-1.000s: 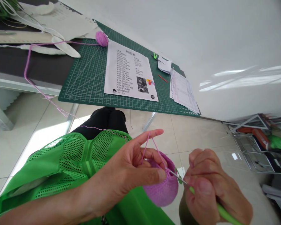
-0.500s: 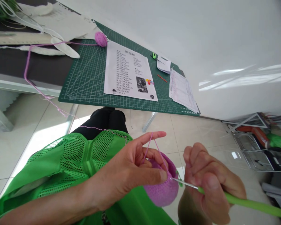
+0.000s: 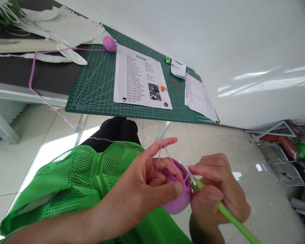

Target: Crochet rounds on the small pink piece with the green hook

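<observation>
A pink-purple crocheted cup-shaped piece (image 3: 179, 203) is pinched at its rim between the thumb and fingers of my left hand (image 3: 152, 183). The index finger of that hand points out, with pink yarn (image 3: 169, 155) looped over it and running down to the rim. My right hand (image 3: 218, 189) grips a crochet hook with a light green handle (image 3: 234, 220). Its metal shaft reaches the rim of the piece, and the tip lies partly behind the yarn and the rim. Something small and green, perhaps a stitch marker, shows at the rim beside the hook.
A green cutting mat (image 3: 91, 91) on the table bears a printed pattern sheet (image 3: 142, 78), a pink yarn ball (image 3: 109, 44), and handwritten papers (image 3: 200, 95). White leaf-shaped pieces (image 3: 73, 56) lie at the left. A folding chair (image 3: 274, 162) stands at the right.
My right hand has moved left, close to the crocheted piece, and the hook's handle now slopes more steeply downward. My left index finger has shifted slightly up and left.
</observation>
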Motion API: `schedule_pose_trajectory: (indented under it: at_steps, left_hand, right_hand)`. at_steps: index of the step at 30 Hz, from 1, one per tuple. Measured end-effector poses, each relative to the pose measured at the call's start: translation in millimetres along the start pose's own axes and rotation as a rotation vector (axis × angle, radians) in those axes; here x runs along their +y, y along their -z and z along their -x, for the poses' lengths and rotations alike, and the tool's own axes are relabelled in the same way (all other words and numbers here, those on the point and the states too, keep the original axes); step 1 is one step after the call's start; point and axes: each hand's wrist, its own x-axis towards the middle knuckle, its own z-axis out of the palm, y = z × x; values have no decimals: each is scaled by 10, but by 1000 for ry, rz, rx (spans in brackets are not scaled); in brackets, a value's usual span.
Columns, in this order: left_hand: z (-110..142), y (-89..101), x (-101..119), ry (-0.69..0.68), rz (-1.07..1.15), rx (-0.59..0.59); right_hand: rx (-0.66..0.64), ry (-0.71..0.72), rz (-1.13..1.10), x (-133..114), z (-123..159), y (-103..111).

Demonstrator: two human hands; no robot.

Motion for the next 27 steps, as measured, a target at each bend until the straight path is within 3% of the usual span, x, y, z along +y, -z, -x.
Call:
schedule_pose_trajectory:
  at_steps: [3,9,13,16,24,27]
  left_hand:
    - [-7,-9,-34,-23,5,-5]
    - [-57,-29,-8,-88,104,121]
    - [-89,-23,41,-27,240,210]
    - [-65,10,37,-28,157,162]
    - [10,52,33,-108,2,55]
    - [22,67,4,-120,-39,74]
  right_hand:
    - [102,-15,-122,3,-1,-82]
    - [66,-89,-124,-34,3,-52]
    - [260,49,-70,52,2,-187]
    - [348,172,-28,154,-8,-287]
    - [307,311,132,389,-49,-119]
    - [259,210,37,345,-51,-86]
